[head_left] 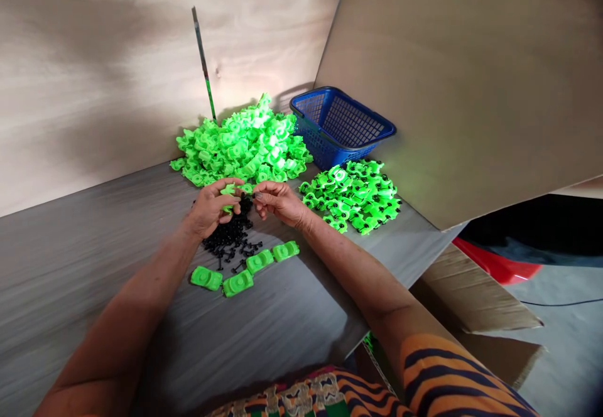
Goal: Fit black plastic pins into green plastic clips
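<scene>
My left hand [215, 205] is closed on a bright green toy car body [228, 198], gripped between thumb and fingers. Close beside it, my right hand [277, 202] pinches a small black wheel axle [255, 196], partly covered by the fingertips, at the car body's side. Beneath both hands spreads a heap of black wheel axles [230, 235]. Nearer to me, several green car bodies [238, 283] lie loosely in a row on the grey table [301, 316].
A big pile of green car bodies [245, 144] rests against the back board. To the right are green cars with black wheels [353, 197] and a blue basket [330, 147]. A thin rod [203, 65] stands behind the pile. Cardboard boxes [475, 291] sit beyond the table's right edge.
</scene>
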The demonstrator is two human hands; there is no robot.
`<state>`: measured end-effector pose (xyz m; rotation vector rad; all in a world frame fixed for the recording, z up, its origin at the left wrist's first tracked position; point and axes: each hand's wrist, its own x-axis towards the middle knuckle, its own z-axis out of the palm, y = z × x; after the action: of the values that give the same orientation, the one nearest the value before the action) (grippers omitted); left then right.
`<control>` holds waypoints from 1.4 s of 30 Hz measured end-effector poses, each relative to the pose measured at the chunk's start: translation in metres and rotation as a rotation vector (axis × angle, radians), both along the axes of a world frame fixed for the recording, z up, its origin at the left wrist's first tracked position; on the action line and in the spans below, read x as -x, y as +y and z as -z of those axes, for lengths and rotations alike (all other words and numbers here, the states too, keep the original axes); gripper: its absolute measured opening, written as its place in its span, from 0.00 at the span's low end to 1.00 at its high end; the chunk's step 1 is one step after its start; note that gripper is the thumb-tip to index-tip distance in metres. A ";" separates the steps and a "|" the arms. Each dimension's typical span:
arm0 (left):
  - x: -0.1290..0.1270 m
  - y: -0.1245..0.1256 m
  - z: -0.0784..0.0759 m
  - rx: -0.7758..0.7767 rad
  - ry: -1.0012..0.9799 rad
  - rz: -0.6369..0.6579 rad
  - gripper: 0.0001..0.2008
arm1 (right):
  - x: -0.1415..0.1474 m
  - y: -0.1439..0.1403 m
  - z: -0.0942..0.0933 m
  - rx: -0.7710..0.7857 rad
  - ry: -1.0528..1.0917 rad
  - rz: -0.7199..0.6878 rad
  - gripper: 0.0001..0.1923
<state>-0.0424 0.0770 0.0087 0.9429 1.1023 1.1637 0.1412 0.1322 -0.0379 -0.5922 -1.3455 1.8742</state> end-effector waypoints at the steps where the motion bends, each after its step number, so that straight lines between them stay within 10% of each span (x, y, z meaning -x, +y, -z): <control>1: -0.002 -0.001 0.000 -0.026 0.033 0.007 0.21 | 0.000 -0.001 0.000 0.005 -0.002 -0.012 0.21; 28: -0.011 -0.002 0.008 -0.140 0.196 -0.122 0.12 | 0.018 -0.020 -0.006 -0.250 -0.104 0.131 0.21; 42: 0.010 0.010 0.014 -0.161 0.141 -0.187 0.33 | -0.002 0.006 -0.004 -0.084 -0.019 0.343 0.14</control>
<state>-0.0529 0.0868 -0.0058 1.0762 1.2447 1.3711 0.1428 0.1381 -0.0340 -0.7477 -1.2393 1.5323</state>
